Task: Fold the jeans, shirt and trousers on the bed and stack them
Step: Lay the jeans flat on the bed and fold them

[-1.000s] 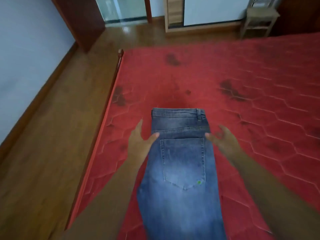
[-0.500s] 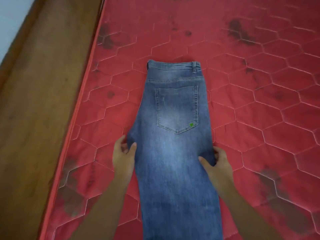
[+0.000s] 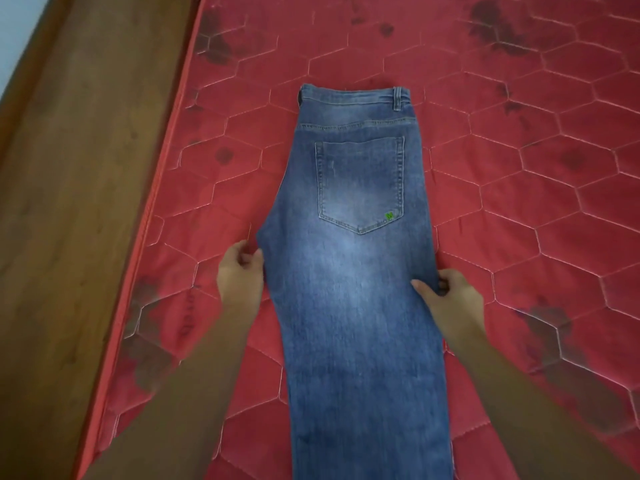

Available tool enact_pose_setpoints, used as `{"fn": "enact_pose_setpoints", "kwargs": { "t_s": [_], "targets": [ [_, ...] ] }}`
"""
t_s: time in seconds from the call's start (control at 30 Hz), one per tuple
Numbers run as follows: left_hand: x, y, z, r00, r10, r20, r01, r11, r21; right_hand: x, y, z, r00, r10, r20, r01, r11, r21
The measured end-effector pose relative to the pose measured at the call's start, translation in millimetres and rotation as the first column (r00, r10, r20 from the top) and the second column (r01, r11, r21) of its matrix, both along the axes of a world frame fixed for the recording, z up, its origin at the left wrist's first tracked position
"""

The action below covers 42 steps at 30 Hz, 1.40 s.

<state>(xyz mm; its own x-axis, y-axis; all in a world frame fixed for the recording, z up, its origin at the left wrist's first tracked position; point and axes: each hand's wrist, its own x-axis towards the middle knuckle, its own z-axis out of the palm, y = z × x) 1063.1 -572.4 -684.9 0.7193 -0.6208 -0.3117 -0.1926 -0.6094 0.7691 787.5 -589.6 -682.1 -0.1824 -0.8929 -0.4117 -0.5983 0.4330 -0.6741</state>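
**A:** What does the bed hold, and how many things?

**B:** One pair of blue jeans (image 3: 353, 306), nothing else in view. It lies flat on the red quilted bed (image 3: 519, 202), folded lengthwise. The waistband (image 3: 349, 97) is at 12 o'clock and the legs run out of view at 6 o'clock.

**A:** Any pockets?

**B:** One back pocket (image 3: 360, 181) faces up and lies flat. It has one small green mark (image 3: 390, 215) at its 4 o'clock corner. One belt loop (image 3: 398, 98) shows at the waistband's 3 o'clock end.

**A:** And the hands?

**B:** There are two, both below the pocket. The left hand (image 3: 240, 275) is at the jeans' 9 o'clock edge with its fingers (image 3: 258, 254) pinching the denim. The right hand (image 3: 450, 299) is at the 3 o'clock edge, thumb on top of the cloth and the other fingers curled round the edge.

**A:** Around the bed?

**B:** A wooden floor (image 3: 79, 202) runs along its 9 o'clock side. Several dark stains mark the red cover.
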Motion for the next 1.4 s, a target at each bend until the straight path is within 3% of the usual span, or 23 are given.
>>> {"fn": "enact_pose_setpoints", "kwargs": {
  "t_s": [0.1, 0.27, 0.5, 0.67, 1.03, 1.27, 1.4],
  "targets": [
    [-26, 49, 0, 0.99, -0.04, -0.136, 0.039, 0.999, -0.007, -7, 26, 3, 1.0, 0.007, 0.012, -0.008, 1.0, 0.022],
    [-69, 135, 5, 0.971, -0.147, -0.186, 0.162, 0.985, 0.065, -17, 92, 5, 0.992, 0.046, 0.116, -0.054, 0.996, 0.067],
    [-104, 221, 3, 0.941, -0.086, -0.327, 0.094, 0.995, 0.011, -32, 173, 5, 0.97, 0.003, 0.244, -0.027, 0.995, 0.094],
    [-111, 263, 3, 0.962, -0.13, -0.242, 0.123, 0.991, -0.045, -38, 224, 5, 0.976, 0.026, 0.214, -0.045, 0.996, 0.082],
    [-120, 335, 6, 0.954, -0.191, -0.23, 0.222, 0.968, 0.118, -40, 334, 6, 0.978, -0.088, 0.189, 0.077, 0.995, 0.066],
    [-119, 338, 3, 0.955, -0.264, -0.137, 0.283, 0.948, 0.146, -44, 339, 3, 0.959, -0.165, 0.231, 0.144, 0.984, 0.107],
    [-116, 341, 0, 0.968, -0.212, -0.136, 0.232, 0.96, 0.156, -43, 341, -2, 0.946, -0.242, 0.216, 0.224, 0.969, 0.106]
  ]
}}
